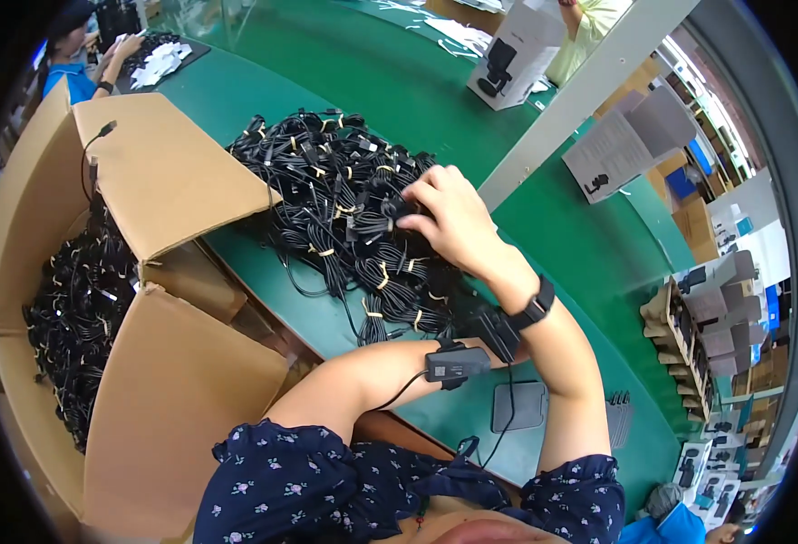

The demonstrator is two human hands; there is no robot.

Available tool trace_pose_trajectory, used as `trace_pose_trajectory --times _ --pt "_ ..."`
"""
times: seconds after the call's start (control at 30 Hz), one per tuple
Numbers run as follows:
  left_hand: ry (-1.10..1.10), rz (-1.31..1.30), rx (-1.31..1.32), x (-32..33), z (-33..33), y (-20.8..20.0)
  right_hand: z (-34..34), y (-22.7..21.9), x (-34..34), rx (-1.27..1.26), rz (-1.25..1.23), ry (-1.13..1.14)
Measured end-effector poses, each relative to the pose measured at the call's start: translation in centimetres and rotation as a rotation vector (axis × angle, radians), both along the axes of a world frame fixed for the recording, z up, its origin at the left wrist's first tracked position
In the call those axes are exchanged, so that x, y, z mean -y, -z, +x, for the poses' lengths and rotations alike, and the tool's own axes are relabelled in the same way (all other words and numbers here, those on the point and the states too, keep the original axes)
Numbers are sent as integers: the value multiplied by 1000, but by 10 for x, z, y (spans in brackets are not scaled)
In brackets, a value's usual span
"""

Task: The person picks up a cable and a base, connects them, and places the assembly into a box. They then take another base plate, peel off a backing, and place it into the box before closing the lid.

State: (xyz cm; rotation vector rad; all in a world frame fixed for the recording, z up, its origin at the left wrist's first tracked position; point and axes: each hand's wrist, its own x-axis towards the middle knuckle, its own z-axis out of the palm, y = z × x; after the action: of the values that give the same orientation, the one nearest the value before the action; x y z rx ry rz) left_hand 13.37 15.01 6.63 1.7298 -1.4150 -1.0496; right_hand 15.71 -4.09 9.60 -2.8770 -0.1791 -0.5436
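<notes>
A big heap of black cable bundles (pixel 326 172), tied with pale bands, lies on the green table. My right hand (pixel 449 218) reaches over the heap's right side, thumb and fingers curled around a black cable bundle (pixel 388 216). My left forearm (pixel 381 367) crosses beneath my right one. The left hand's fingers are hidden behind the right forearm and a black wrist device (pixel 496 334). Another small black box (pixel 458 364) is strapped on the left forearm, with a lead hanging from it.
At the left, an open cardboard box (pixel 190 363) holds more black cables (pixel 82 317). A dark flat tray (pixel 518 406) lies near my right elbow. Beyond a slanted grey post (pixel 589 100) stand printed cartons (pixel 517 54). Co-workers sit at the far left and far side.
</notes>
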Motion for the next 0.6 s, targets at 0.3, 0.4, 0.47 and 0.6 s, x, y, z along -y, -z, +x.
trace_pose_trajectory --times 0.3,0.4,0.47,0.6 --pt "-75 -524 -335 178 -86 91 -88 -24 37 178 -57 207" --pt "-144 -804 -168 168 -85 78 -135 -27 60 261 -31 370" --pt "-259 -906 -172 165 -85 59 -169 -25 76 240 29 491" --pt "-468 -1071 17 162 -72 48 -212 -17 75 173 68 609"
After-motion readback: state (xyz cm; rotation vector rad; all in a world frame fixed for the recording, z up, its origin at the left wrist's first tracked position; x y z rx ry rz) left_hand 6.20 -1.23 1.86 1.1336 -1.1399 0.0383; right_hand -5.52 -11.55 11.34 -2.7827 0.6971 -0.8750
